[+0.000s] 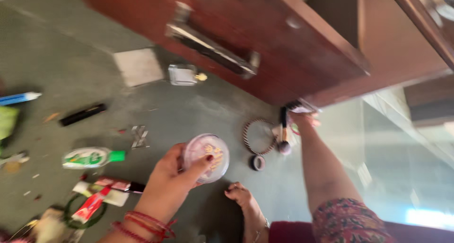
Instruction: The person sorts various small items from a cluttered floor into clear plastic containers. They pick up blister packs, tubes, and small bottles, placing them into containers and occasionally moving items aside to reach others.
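The whole view is blurred, so small details are hard to read. The right hand (302,116) reaches under the brown wooden drawer (236,39), and its fingers are mostly hidden there, so I cannot tell if it is open or closed. The left hand (172,177) grips a small round clear box (206,157) with tiny yellow pieces inside, above the grey-green floor (71,58). On the floor to the left lie a white bottle with green cap (93,157), a red and white tube (92,206) and a black stick (82,114). A striped bangle (257,136) lies near the right wrist.
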